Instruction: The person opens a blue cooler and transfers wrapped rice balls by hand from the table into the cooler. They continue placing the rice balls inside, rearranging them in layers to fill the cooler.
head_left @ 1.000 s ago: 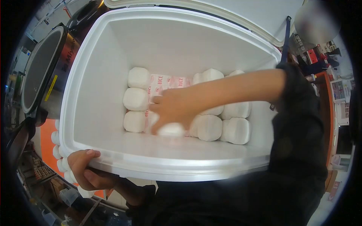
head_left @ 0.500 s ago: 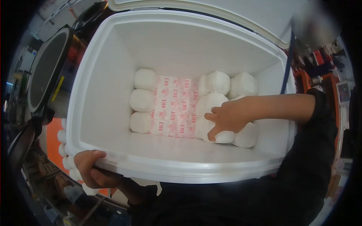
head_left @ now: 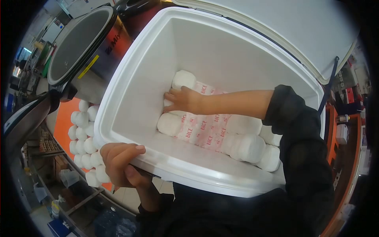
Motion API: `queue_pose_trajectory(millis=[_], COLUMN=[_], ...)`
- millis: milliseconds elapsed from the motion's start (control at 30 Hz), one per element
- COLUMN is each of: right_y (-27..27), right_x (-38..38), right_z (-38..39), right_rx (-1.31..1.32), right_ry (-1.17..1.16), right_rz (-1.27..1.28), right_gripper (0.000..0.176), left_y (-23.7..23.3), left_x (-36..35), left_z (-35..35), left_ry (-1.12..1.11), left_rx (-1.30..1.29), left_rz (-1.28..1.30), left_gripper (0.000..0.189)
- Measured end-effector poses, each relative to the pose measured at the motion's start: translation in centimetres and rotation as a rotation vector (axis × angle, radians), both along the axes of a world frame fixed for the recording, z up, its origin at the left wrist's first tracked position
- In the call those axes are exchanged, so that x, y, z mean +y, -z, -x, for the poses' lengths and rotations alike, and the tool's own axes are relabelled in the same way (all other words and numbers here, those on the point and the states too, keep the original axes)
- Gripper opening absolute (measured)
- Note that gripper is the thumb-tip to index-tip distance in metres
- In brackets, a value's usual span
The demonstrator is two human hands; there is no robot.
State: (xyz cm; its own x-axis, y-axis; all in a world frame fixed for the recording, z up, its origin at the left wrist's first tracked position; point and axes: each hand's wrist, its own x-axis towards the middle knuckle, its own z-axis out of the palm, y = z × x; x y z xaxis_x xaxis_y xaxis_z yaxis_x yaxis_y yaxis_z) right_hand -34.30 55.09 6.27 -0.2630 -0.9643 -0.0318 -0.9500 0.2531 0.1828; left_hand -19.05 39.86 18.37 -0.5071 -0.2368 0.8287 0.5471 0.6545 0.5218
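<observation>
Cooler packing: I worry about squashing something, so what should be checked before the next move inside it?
1. Has the lid swung back clear of the opening: ok.
2. Does the left hand grip the front rim of the cooler: ok.
3. Does the right hand reach the left row of white balls: ok.
4. Is the right hand closed on a ball: cannot tell, since the hand covers it.
5. Does the printed sheet lie flat between the rows: ok.
6. Is there free space above the white balls: ok, only the bottom is filled.
</observation>
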Motion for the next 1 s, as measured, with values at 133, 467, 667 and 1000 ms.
queue_pose_trajectory(millis=[133, 467, 667, 1000], right_y=[-0.5, -3.3, -12.8, -14.5], right_x=[0.0, 2.7, 8.4, 16.2], right_z=[0.6, 0.2, -3.7, -7.4], right_rx=[0.109, -0.259, -0.32, -0.731], right_ry=[-0.064, 0.016, 0.436, 0.823], right_rz=[-0.076, -0.089, 0.04, -0.525], right_gripper=[0.053, 0.081, 0.081, 0.082], left_y=[0.1, 0.1, -0.9, -0.9], left_x=[-0.1, -0.1, -0.9, -1.2], left_z=[0.2, 0.4, 0.6, -0.3], left_ry=[0.024, 0.035, 0.098, 0.137], left_rx=[0.032, 0.073, 0.083, 0.038], left_rz=[0.008, 0.016, 0.091, 0.022], left_gripper=[0.028, 0.029, 0.02, 0.019])
